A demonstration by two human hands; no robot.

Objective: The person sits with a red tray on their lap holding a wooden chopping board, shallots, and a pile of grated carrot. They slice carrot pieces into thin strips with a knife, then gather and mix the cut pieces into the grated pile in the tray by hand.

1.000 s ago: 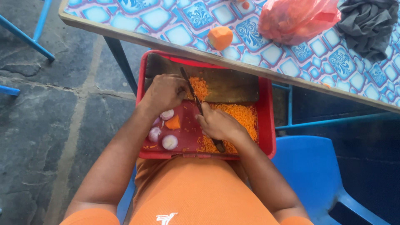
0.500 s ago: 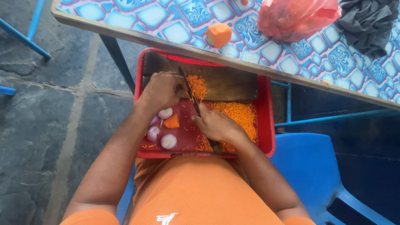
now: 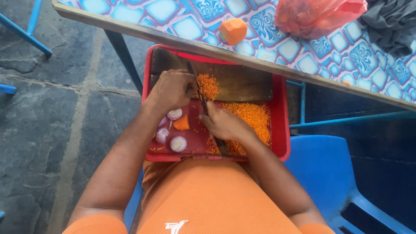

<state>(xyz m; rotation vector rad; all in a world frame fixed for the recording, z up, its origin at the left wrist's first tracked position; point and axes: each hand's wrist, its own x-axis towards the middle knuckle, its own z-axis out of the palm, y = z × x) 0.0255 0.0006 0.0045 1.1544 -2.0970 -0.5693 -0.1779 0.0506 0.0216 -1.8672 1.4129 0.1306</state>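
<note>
A red tray (image 3: 281,143) rests on my lap. In it lies a dark wooden cutting board (image 3: 242,82) with a small heap of finely chopped carrot (image 3: 209,86). My right hand (image 3: 225,125) is shut on a knife (image 3: 198,92) whose blade points away from me across the board. My left hand (image 3: 171,89) rests on the board beside the heap, fingertips at the blade's tip. A larger pile of chopped carrot (image 3: 253,118) fills the tray's right side. Several peeled onions (image 3: 178,143) and a carrot chunk (image 3: 181,123) lie at the tray's left.
A table with a blue patterned cloth (image 3: 303,56) stands ahead, carrying a carrot piece (image 3: 233,30), an orange plastic bag (image 3: 312,17) and a dark grey cloth (image 3: 388,24). A blue plastic chair (image 3: 333,182) is at my right. Stone floor lies to the left.
The knife and both hands have stayed over the board, shifting only slightly. The view has tilted a little, with the table edge lower in frame.
</note>
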